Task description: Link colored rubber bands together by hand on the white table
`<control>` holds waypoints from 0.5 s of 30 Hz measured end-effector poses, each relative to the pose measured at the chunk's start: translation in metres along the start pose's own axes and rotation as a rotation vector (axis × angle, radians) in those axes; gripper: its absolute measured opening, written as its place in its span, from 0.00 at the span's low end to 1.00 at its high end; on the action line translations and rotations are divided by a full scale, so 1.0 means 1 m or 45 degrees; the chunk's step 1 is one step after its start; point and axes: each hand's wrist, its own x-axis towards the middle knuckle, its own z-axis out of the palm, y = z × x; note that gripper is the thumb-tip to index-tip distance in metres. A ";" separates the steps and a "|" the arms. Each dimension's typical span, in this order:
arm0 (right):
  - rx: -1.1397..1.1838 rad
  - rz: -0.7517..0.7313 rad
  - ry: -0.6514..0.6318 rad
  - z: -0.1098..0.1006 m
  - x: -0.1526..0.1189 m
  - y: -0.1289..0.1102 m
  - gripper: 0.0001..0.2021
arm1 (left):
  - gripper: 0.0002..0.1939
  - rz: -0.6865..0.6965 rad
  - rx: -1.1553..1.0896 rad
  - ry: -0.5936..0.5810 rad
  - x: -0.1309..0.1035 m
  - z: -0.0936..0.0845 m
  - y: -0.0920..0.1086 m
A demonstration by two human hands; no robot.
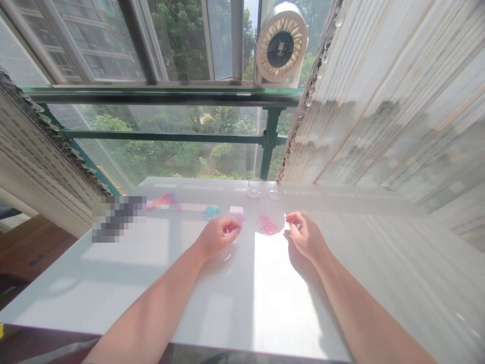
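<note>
A loose pile of thin pink strips (267, 224) lies on the white table between my two hands. My left hand (217, 236) is closed, its fingers curled to the thumb beside a small purple pile (239, 220) that it partly covers. Whatever is in those fingers, if anything, is too small to make out. On the other side of the pink pile, my right hand (305, 233) is closed in a pinch; a bright speck shows at its fingertips, but I cannot tell what it is. Behind my left hand sits a teal pile (211, 212).
Two clear round dishes (255, 189) stand at the table's (125, 283) back edge. Farther left lie a multicoloured pile (166, 200) and a blurred-out dark object (119, 219). A white fan (281, 48) stands above the green window railing (170, 97). Curtains (379, 111) hang at both sides.
</note>
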 end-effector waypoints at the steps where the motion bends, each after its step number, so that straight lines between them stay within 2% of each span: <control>1: 0.007 0.014 -0.002 0.000 0.000 0.000 0.12 | 0.08 -0.002 0.003 0.000 0.000 0.000 0.000; 6: 0.094 0.019 -0.058 0.005 -0.002 0.000 0.13 | 0.08 -0.009 -0.008 0.009 0.000 -0.001 0.000; 10: 0.070 -0.137 -0.103 0.009 -0.006 -0.006 0.14 | 0.08 -0.016 -0.020 0.010 0.000 0.000 0.000; 15: -0.154 -0.304 -0.271 0.015 -0.011 -0.026 0.19 | 0.08 -0.006 -0.011 0.003 0.000 0.002 0.000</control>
